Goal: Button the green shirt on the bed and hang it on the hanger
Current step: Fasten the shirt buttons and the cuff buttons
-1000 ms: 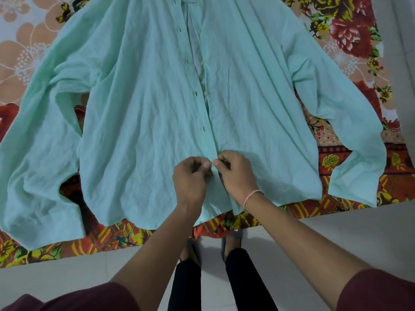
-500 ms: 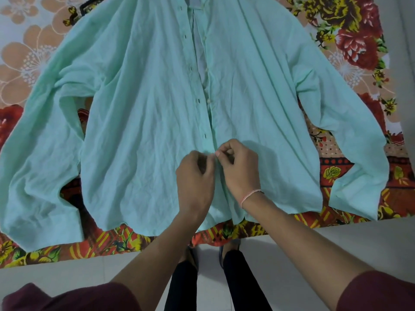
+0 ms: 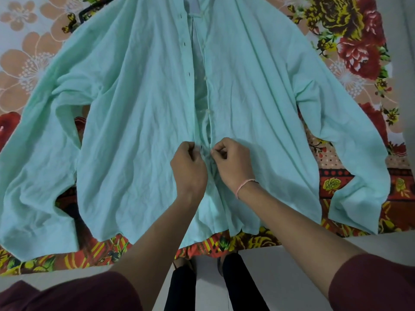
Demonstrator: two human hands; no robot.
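Left hand and right hand pinch green shirt plackets; floral bedsheet beneath.

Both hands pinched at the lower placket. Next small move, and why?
Probably push the button through its hole. The left hand pinches the buttonhole edge and the right hand the button edge of the green shirt, nearly touching; the placket above gapes open.

Open bedsheet flanking shirt

Soft, even indoor light, slightly dim with a cool cast; faint shadows under the green shirt hem. Wide-angle bowing toward the edges; focus mildly soft.
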